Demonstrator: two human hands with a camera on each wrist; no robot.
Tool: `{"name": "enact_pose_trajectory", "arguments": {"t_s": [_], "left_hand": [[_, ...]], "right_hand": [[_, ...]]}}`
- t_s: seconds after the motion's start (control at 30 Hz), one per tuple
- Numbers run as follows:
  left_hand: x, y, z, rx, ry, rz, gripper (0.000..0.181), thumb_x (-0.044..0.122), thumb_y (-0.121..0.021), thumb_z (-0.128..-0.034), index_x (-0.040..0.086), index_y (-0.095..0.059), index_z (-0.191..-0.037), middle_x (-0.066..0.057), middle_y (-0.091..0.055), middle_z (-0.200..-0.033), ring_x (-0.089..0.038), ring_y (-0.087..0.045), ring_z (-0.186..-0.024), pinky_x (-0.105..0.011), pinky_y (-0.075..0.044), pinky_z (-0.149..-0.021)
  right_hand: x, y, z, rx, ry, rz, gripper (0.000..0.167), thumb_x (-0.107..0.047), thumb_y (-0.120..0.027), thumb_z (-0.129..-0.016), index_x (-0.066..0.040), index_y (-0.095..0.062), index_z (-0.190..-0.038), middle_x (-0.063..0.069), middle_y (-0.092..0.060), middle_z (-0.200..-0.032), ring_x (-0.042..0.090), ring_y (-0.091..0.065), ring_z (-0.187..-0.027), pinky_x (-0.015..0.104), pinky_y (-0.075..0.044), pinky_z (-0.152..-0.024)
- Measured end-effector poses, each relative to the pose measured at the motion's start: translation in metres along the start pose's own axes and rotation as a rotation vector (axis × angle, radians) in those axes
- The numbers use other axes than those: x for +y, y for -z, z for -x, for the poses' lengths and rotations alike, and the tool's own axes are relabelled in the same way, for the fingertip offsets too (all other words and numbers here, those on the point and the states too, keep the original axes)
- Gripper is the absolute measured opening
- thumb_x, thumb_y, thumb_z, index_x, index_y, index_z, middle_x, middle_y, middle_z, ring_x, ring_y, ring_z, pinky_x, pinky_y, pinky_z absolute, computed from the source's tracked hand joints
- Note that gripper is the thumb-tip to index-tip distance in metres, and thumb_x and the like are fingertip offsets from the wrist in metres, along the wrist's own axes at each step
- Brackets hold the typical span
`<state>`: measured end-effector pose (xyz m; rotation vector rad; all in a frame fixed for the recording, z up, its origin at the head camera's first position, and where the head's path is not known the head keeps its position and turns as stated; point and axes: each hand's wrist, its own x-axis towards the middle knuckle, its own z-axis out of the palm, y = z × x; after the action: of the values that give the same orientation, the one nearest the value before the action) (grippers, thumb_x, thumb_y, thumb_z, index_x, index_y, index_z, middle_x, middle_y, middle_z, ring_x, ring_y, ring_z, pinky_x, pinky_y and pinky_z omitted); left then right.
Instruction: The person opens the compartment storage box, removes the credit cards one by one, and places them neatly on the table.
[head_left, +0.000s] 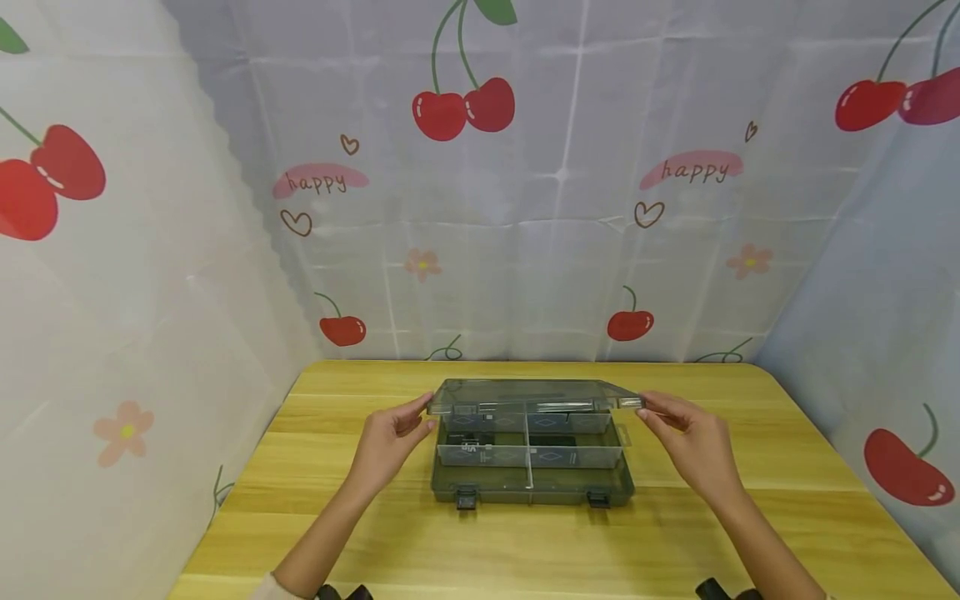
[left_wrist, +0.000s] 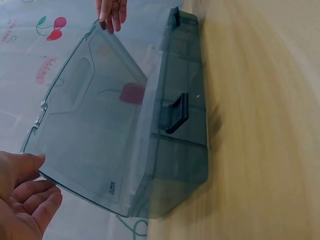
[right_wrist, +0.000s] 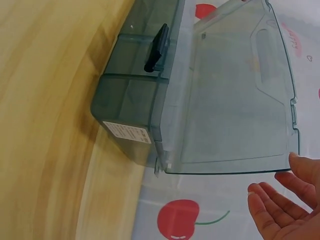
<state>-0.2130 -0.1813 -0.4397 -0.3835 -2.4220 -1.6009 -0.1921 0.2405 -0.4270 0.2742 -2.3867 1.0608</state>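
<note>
A translucent grey-green plastic storage box (head_left: 558, 497) stands on the table with its hinged lid (head_left: 525, 390) tilted part-way up. My left hand (head_left: 384, 443) pinches the lid's left front corner, thumb on the edge, as the left wrist view (left_wrist: 25, 192) shows. At the opposite corner my right hand (head_left: 696, 442) pinches the lid between thumb and forefinger, its other fingers loosely bent. Two dark latches (head_left: 466, 500) hang unfastened on the box's front. Dividers (head_left: 491, 456) split the inside into compartments. Dark items (head_left: 470, 442), one with white lettering, lie inside; their kind is unclear.
The box sits mid-table on a light wood-grain tabletop (head_left: 360, 542). A white cherry-print curtain (head_left: 525, 292) hangs behind the table and along both sides. A white printed label (right_wrist: 126, 132) sticks to the box's right end.
</note>
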Motion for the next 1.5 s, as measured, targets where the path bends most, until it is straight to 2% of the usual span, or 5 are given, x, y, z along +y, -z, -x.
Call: {"name": "enact_pose_trajectory", "arguments": {"t_s": [0.27,0.43,0.63,1.03,1.5], "left_hand": [[0.0,0.006,-0.017,0.006,-0.04,0.097,0.033,0.004,-0.074,-0.0923,0.006,-0.073,-0.125,-0.013,-0.071,-0.123,-0.028,-0.07,-0.111,-0.029,-0.06,-0.085],[0.0,0.009,-0.026,0.004,-0.069,0.079,0.029,0.006,-0.074,-0.0927,0.01,-0.076,-0.121,-0.01,-0.073,-0.121,-0.023,-0.07,-0.112,-0.027,-0.059,-0.086],[0.002,0.011,-0.031,0.001,-0.104,0.032,0.029,0.009,-0.074,-0.0934,0.01,-0.075,-0.122,-0.006,-0.073,-0.122,-0.019,-0.069,-0.113,-0.028,-0.059,-0.089],[0.01,0.016,-0.036,0.018,-0.104,-0.01,0.029,0.016,-0.073,-0.0947,0.01,-0.075,-0.123,-0.009,-0.074,-0.119,-0.022,-0.071,-0.107,-0.036,-0.06,-0.09],[0.008,0.017,-0.064,0.057,-0.068,0.015,0.03,0.013,-0.074,-0.0941,0.003,-0.074,-0.123,-0.013,-0.074,-0.117,-0.027,-0.07,-0.111,-0.037,-0.059,-0.091]], "right_hand": [[0.001,0.001,-0.009,0.003,0.02,0.013,0.031,-0.016,-0.073,-0.095,-0.003,-0.073,-0.124,0.014,-0.074,-0.115,-0.009,-0.065,-0.095,0.002,-0.047,-0.074],[0.002,0.0,-0.015,0.007,-0.001,-0.03,0.031,-0.016,-0.073,-0.096,-0.003,-0.073,-0.123,0.015,-0.075,-0.111,-0.019,-0.058,-0.091,0.002,-0.048,-0.073],[0.001,0.001,-0.017,0.013,-0.018,-0.064,0.031,-0.015,-0.072,-0.096,-0.001,-0.073,-0.123,0.016,-0.075,-0.109,-0.02,-0.059,-0.089,0.004,-0.05,-0.073],[-0.003,0.006,-0.027,0.047,-0.012,-0.039,0.03,-0.019,-0.073,-0.096,-0.001,-0.075,-0.12,0.016,-0.076,-0.103,-0.021,-0.058,-0.085,0.004,-0.05,-0.07],[0.009,0.005,-0.053,0.034,-0.03,-0.091,0.03,-0.025,-0.073,-0.096,-0.002,-0.077,-0.116,0.016,-0.076,-0.107,-0.017,-0.06,-0.088,0.006,-0.051,-0.072]]}}
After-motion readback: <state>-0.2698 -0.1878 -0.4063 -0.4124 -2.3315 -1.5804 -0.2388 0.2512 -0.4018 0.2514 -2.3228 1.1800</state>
